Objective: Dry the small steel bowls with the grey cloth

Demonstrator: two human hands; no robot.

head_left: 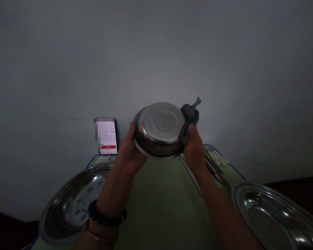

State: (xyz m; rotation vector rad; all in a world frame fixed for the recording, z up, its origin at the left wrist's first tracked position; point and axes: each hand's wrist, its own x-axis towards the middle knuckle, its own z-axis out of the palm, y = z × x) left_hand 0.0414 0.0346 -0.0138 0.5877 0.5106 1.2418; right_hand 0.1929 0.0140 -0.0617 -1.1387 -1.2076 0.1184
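At lower left sits a metal basin (64, 189); left of centre stands a lit phone (110, 139). Your left hand (129, 156) grips the left rim of a metal bowl (161, 121), held mid-frame above the green desk (167, 208), its base facing you. Your right hand (195, 149) holds a grey cloth (194, 114) against the bowl's right side. A second basin (271, 218) fills the lower right.
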